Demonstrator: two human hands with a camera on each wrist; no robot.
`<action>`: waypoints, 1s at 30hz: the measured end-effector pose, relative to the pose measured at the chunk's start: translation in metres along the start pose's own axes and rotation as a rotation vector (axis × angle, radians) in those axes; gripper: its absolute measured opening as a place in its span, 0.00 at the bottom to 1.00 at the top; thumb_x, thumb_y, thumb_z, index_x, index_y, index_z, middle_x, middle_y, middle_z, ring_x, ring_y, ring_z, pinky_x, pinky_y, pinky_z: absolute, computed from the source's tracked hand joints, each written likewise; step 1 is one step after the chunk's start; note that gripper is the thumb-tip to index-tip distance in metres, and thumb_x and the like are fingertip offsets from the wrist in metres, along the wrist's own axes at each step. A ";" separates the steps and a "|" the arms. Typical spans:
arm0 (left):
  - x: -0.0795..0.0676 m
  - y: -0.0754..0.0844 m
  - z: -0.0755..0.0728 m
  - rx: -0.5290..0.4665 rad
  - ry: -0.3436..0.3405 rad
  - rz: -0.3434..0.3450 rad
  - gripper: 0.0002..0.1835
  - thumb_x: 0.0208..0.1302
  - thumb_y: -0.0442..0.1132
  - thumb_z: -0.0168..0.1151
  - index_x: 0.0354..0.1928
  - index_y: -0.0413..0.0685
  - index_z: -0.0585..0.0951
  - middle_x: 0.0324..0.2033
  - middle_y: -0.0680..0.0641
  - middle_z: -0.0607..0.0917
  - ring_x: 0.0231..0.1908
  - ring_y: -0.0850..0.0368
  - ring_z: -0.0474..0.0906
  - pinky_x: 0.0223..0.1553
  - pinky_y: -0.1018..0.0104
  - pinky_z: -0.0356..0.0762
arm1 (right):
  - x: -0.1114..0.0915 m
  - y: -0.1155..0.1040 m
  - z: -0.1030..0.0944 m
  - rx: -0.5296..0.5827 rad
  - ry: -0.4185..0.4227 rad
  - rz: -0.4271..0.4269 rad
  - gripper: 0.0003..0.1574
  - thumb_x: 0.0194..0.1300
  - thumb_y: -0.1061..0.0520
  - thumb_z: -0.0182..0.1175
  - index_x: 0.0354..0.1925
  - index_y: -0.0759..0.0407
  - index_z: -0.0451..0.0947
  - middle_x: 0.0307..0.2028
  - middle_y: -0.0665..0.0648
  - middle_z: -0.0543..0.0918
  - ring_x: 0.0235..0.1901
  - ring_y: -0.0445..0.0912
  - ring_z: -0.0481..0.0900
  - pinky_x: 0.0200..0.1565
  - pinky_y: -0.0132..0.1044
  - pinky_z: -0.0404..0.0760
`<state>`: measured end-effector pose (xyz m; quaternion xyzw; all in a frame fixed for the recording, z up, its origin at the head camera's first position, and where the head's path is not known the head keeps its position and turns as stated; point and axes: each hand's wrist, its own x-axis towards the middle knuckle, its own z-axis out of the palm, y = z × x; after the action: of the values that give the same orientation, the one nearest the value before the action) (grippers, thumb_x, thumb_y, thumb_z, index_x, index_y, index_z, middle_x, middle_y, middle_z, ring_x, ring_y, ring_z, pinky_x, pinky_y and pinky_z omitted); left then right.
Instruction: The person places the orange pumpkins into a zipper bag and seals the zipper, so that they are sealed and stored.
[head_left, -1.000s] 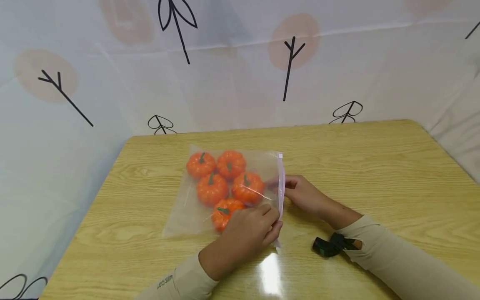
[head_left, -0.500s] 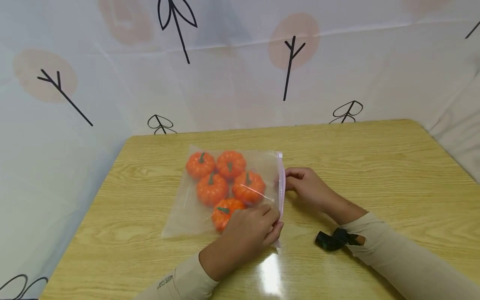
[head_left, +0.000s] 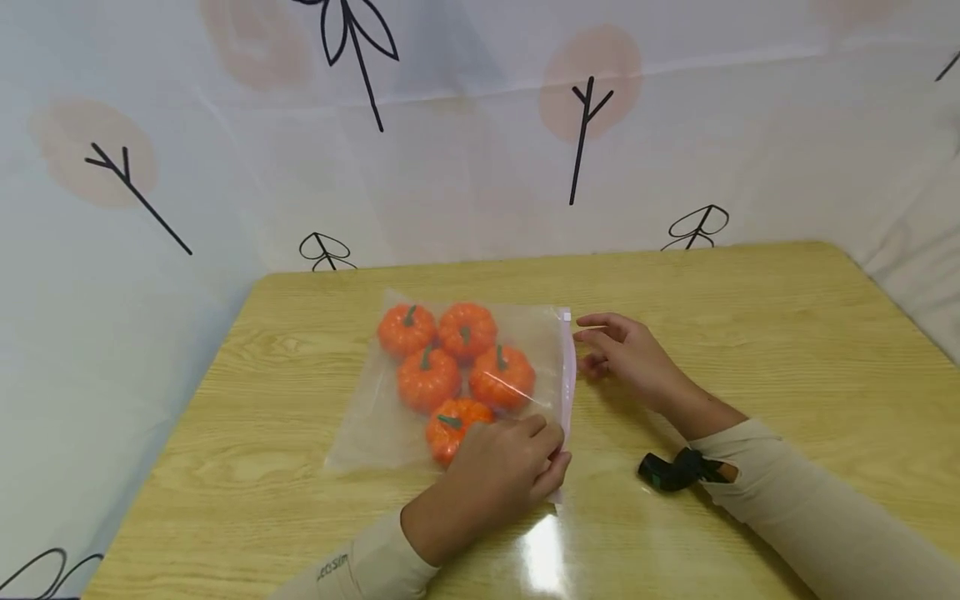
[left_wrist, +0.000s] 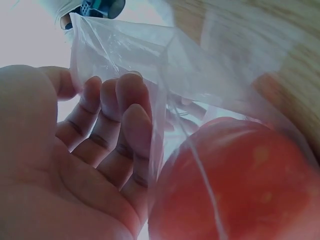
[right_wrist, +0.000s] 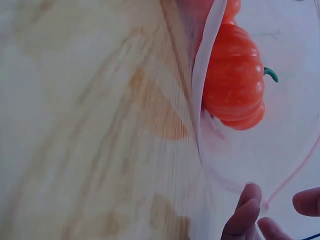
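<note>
Several small orange pumpkins (head_left: pixel 427 380) with green stems lie inside a clear zip bag (head_left: pixel 360 450) on the table. A pale lilac zip strip (head_left: pixel 567 375) runs along the bag's right side, with a white slider (head_left: pixel 566 316) at its far end. My left hand (head_left: pixel 502 462) pinches the near part of that edge between thumb and index finger; the left wrist view shows the bag film (left_wrist: pixel 120 42) raised there beside a pumpkin (left_wrist: pixel 240 185). Just right of the slider, my right hand (head_left: pixel 637 358) has its fingers apart, holding nothing.
The wooden table (head_left: pixel 750 333) extends on every side of the bag. A white cloth (head_left: pixel 480 183) with drawn plants hangs along the back and sides. A black device (head_left: pixel 675 471) is strapped at the right wrist.
My right hand has drawn its fingers out from the bag's edge and moved away along the zip strip towards the slider, its fingers spreading. My left hand keeps its pinch in place.
</note>
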<state>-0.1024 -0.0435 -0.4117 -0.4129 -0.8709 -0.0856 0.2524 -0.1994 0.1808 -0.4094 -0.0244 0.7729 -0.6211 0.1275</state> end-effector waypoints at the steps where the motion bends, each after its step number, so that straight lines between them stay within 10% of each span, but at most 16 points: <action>1: 0.000 0.001 0.000 0.001 0.001 0.001 0.11 0.63 0.49 0.64 0.26 0.57 0.75 0.21 0.60 0.72 0.16 0.67 0.67 0.15 0.75 0.54 | 0.001 0.000 0.000 0.005 0.000 0.014 0.31 0.76 0.50 0.51 0.68 0.67 0.64 0.51 0.62 0.79 0.30 0.40 0.83 0.36 0.34 0.83; 13: 0.001 0.007 -0.003 -0.001 -0.053 0.015 0.11 0.64 0.51 0.63 0.27 0.58 0.76 0.22 0.60 0.74 0.16 0.67 0.69 0.15 0.75 0.55 | 0.014 0.000 0.001 0.117 -0.054 0.100 0.35 0.77 0.43 0.48 0.67 0.68 0.66 0.38 0.52 0.80 0.19 0.37 0.74 0.23 0.29 0.75; 20: 0.009 0.005 -0.024 -0.143 -0.216 0.021 0.10 0.68 0.54 0.60 0.31 0.60 0.80 0.25 0.62 0.79 0.22 0.70 0.73 0.20 0.79 0.60 | 0.014 -0.001 0.003 0.114 -0.044 0.084 0.24 0.77 0.47 0.50 0.57 0.65 0.67 0.29 0.47 0.79 0.18 0.38 0.72 0.22 0.30 0.71; 30: 0.052 -0.027 -0.069 -0.260 -0.094 -0.232 0.05 0.70 0.44 0.58 0.39 0.54 0.81 0.32 0.56 0.81 0.28 0.64 0.77 0.26 0.75 0.69 | 0.011 -0.002 0.013 0.208 -0.060 -0.017 0.16 0.76 0.49 0.52 0.53 0.58 0.70 0.36 0.49 0.81 0.28 0.41 0.82 0.34 0.33 0.83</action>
<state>-0.1249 -0.0508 -0.3245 -0.3424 -0.9051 -0.2067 0.1445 -0.2072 0.1657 -0.4118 -0.0363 0.6999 -0.6980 0.1471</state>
